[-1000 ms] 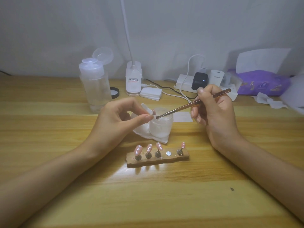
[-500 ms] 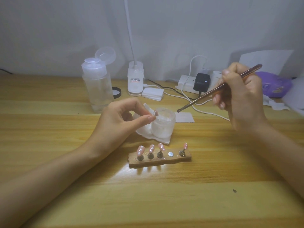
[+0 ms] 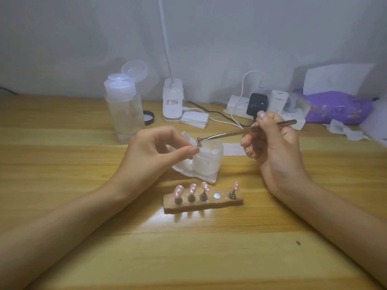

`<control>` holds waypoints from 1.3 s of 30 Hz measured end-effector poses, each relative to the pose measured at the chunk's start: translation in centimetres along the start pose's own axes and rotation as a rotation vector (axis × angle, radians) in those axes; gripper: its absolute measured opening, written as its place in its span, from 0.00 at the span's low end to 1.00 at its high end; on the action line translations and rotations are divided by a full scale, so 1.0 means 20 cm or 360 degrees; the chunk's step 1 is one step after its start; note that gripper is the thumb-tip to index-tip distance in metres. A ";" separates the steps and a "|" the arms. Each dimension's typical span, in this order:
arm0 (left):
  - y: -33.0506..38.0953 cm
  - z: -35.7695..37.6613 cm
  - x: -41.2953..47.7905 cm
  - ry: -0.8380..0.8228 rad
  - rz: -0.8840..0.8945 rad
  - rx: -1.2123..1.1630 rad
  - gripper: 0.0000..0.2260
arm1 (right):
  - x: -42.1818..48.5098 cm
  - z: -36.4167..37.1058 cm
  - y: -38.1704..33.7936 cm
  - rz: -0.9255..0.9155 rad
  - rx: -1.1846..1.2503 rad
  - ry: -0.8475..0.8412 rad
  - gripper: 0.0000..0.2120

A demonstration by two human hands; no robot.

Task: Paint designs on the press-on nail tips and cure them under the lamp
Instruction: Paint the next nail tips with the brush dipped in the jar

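My left hand (image 3: 152, 151) pinches a small pink nail tip (image 3: 196, 145) between thumb and forefinger, just above a frosted white jar (image 3: 207, 162). My right hand (image 3: 274, 147) grips a thin rose-gold metal tool (image 3: 247, 131) like a pen; its bent end touches the held nail tip. In front of the jar lies a wooden holder (image 3: 203, 203) with several pink nail tips (image 3: 178, 190) on small stands, each with white marks, and one bare silver magnet spot (image 3: 217, 196). The white curing lamp (image 3: 172, 101) stands at the back, its neck rising out of view.
A clear pump bottle (image 3: 123, 109) with its lid flipped open stands back left, a black cap (image 3: 149, 117) beside it. A white power strip (image 3: 272, 110) with plugs and cables, a purple pouch (image 3: 337, 107) and crumpled tissues lie back right. White tissue (image 3: 184, 168) sits under the jar.
My right hand swung out to the right and up with the tool, then came back left, so the tool's end again meets the nail tip. My left hand stayed put.
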State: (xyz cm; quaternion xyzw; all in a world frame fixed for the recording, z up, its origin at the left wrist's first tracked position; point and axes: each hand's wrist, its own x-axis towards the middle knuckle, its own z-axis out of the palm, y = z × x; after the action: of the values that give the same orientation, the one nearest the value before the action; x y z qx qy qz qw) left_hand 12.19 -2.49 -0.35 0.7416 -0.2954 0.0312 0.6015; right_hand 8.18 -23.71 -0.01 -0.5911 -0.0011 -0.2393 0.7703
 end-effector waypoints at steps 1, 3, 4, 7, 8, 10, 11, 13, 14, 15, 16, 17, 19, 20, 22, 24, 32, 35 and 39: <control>0.00 0.00 0.00 0.0004 -0.0003 -0.0001 0.06 | 0.00 0.00 0.00 0.0012 -0.0024 0.0002 0.13; 0.01 0.00 0.00 0.0015 -0.0006 -0.0008 0.06 | 0.00 0.00 0.00 0.0016 -0.0084 0.0010 0.13; 0.01 0.00 0.00 0.0015 -0.0009 -0.0010 0.06 | 0.00 -0.01 0.00 0.0012 -0.0115 0.0018 0.14; 0.00 0.00 0.00 0.0005 -0.0018 -0.0010 0.07 | 0.01 -0.02 0.00 -0.0012 -0.0161 0.0056 0.15; 0.00 0.00 0.00 0.0000 -0.0016 -0.0010 0.06 | 0.01 -0.02 -0.01 -0.0023 -0.0142 0.0064 0.15; 0.00 0.00 0.00 -0.0007 -0.0008 -0.0005 0.06 | 0.02 -0.02 -0.01 -0.0048 -0.0053 0.0041 0.14; 0.00 0.00 0.00 -0.0008 -0.0002 -0.0005 0.06 | 0.01 -0.02 -0.01 -0.0061 -0.0019 0.0009 0.14; 0.00 0.00 0.00 0.0000 0.0004 -0.0013 0.06 | 0.01 -0.02 0.00 -0.0074 -0.0037 -0.0050 0.14; 0.00 0.00 0.00 0.0001 0.0003 -0.0017 0.06 | 0.01 -0.02 0.00 -0.0070 -0.0080 -0.0055 0.14; 0.00 0.00 0.00 -0.0002 0.0001 -0.0018 0.06 | 0.01 -0.02 0.01 -0.0063 -0.0124 -0.0043 0.14; 0.00 0.00 0.00 -0.0009 -0.0003 -0.0017 0.06 | 0.01 -0.02 0.01 -0.0059 -0.0159 -0.0021 0.14; 0.00 0.00 0.00 -0.0017 -0.0006 -0.0013 0.06 | 0.02 -0.03 0.01 -0.0059 -0.0179 0.0002 0.15; 0.00 0.00 0.00 -0.0023 -0.0002 -0.0004 0.06 | 0.02 -0.03 0.01 -0.0058 -0.0147 0.0026 0.15; 0.00 0.00 0.00 -0.0023 0.0006 0.0000 0.06 | 0.02 -0.03 0.00 -0.0059 -0.0097 0.0021 0.15; 0.00 -0.01 0.00 -0.0026 0.0016 0.0002 0.06 | 0.02 -0.03 0.00 -0.0068 -0.0008 -0.0021 0.14; -0.01 -0.01 0.00 -0.0034 0.0023 0.0003 0.06 | 0.02 -0.02 0.00 -0.0079 -0.0035 -0.0068 0.13; -0.04 -0.03 0.01 -0.0046 0.0025 0.0020 0.08 | 0.02 -0.02 0.00 -0.0060 -0.0067 -0.0018 0.14; -0.05 -0.03 0.01 -0.0048 0.0032 0.0049 0.07 | 0.01 -0.02 0.00 -0.0067 -0.0070 -0.0072 0.14; -0.06 -0.03 0.01 -0.0041 0.0043 0.0064 0.07 | 0.02 -0.02 0.01 -0.0043 -0.0173 0.0013 0.15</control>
State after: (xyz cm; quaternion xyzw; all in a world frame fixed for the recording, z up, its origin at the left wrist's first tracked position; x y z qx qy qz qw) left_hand 13.02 -1.90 -1.11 0.7498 -0.3123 0.0356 0.5823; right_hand 8.45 -24.22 -0.12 -0.6310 0.0071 -0.2516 0.7338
